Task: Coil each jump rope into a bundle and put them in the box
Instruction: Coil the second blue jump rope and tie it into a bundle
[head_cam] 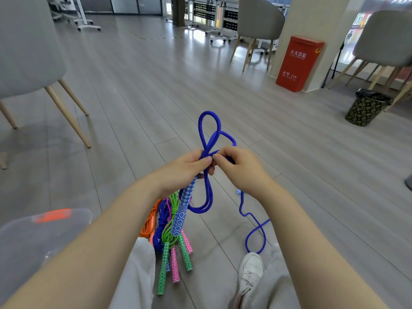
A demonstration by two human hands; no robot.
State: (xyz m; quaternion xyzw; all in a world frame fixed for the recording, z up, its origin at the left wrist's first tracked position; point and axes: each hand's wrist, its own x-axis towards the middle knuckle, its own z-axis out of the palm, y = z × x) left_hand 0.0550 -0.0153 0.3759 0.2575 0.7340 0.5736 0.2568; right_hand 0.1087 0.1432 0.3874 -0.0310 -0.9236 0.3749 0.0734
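My left hand (187,167) grips a blue jump rope (208,139) where its cord loops gather, with the blue-and-white patterned handle (184,210) hanging down below the fist. My right hand (236,166) pinches the same cord right beside the left thumb. Loops stand up above both hands and another hangs beneath them. The rope's free end trails down to the floor (256,235) near my white shoe. A pile of green, pink, orange and blue ropes (171,239) lies on the floor between my legs. A clear plastic box (33,237) with an orange latch sits at the lower left.
A grey chair with wooden legs (26,59) stands at the left. A red fire-equipment cabinet (298,63), a patterned waste bin (365,107) and more chairs (258,25) stand at the right. My white shoe (250,273) is on the wooden floor.
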